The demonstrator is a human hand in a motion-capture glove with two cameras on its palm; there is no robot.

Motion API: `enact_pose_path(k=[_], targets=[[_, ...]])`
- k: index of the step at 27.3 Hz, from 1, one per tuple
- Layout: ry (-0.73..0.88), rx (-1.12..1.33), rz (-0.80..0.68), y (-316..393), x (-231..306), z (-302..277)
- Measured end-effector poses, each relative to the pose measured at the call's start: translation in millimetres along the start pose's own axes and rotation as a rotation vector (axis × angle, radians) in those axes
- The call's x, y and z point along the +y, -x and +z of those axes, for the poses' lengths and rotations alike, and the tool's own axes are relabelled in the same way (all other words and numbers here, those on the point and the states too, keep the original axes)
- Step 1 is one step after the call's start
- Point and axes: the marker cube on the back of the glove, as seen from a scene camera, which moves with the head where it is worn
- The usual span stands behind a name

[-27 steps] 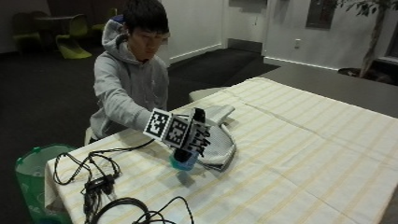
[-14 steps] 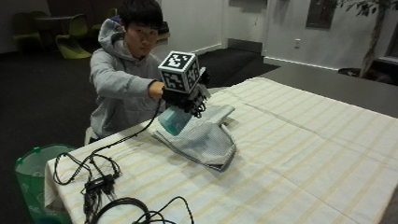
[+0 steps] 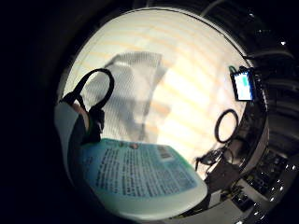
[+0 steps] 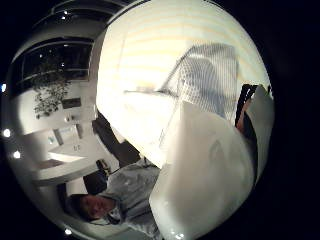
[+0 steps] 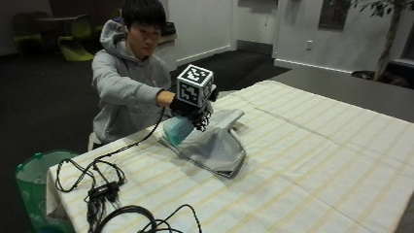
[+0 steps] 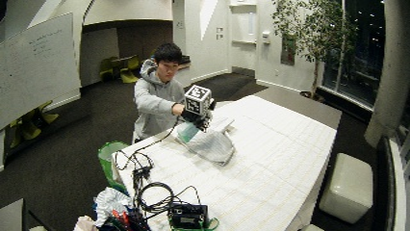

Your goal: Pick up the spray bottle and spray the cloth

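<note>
grip: gloved right hand [image 5: 192, 110] wraps the spray bottle [image 5: 176, 130], lifted off the table [image 5: 310, 165] | cloth [image 5: 213, 145] at 4 o'clock of bottle, just beside | risk: nozzle aimed off cloth, mist hits tablecloth

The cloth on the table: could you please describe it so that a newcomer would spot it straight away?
Find the long table under its pale striped cover. Near the seated person's end lies a crumpled grey cloth, just below the gloved right hand holding the spray bottle. It is the only loose fabric there.
</note>
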Motion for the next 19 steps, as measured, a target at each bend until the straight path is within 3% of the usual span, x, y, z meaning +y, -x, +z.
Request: enact_pose_path(k=[19], targets=[[-0.017, 0.03, 0.003, 25, 21, -21]])
